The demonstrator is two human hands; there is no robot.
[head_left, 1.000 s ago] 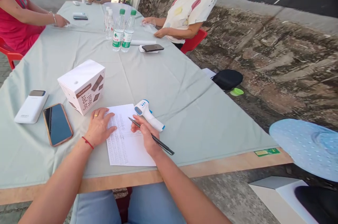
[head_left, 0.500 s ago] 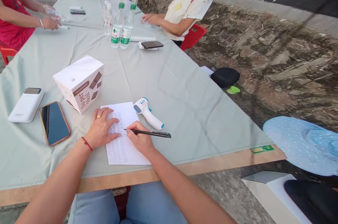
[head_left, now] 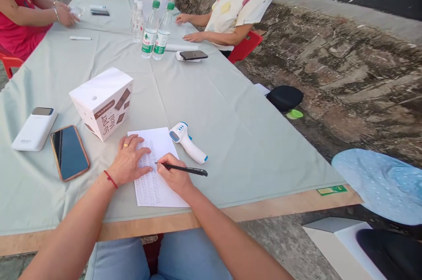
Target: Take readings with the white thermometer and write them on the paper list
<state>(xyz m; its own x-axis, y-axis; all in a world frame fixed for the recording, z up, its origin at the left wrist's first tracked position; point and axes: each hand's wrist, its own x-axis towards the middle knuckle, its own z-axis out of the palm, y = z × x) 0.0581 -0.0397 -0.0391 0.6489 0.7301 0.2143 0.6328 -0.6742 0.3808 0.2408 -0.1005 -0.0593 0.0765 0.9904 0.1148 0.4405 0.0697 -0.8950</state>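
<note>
A white sheet of paper (head_left: 165,194), partly covered with handwritten lines, lies near the table's front edge. My left hand (head_left: 129,161) rests on its left side with the fingers spread, pressing it flat. In my right hand (head_left: 174,175) a black pen (head_left: 191,169) is gripped, its tip on the paper beside the writing. Just right of the sheet's top lies a white and blue infrared thermometer (head_left: 187,141). Behind my left hand stands a white carton (head_left: 102,100) with brown print. To the left are a phone (head_left: 70,152) in an orange-brown case and a white power bank (head_left: 34,128).
Several water bottles (head_left: 154,29) stand farther back on the cloth-covered table (head_left: 231,139). Near them lies a dark phone (head_left: 194,55). A white pen (head_left: 81,38) is at the far left. People sit around the table; a white box (head_left: 343,240) stands at lower right.
My pen has tilted slightly, its tip still on the paper. The person at left has let go of the white pen. The person at right has moved their hands apart onto the table.
</note>
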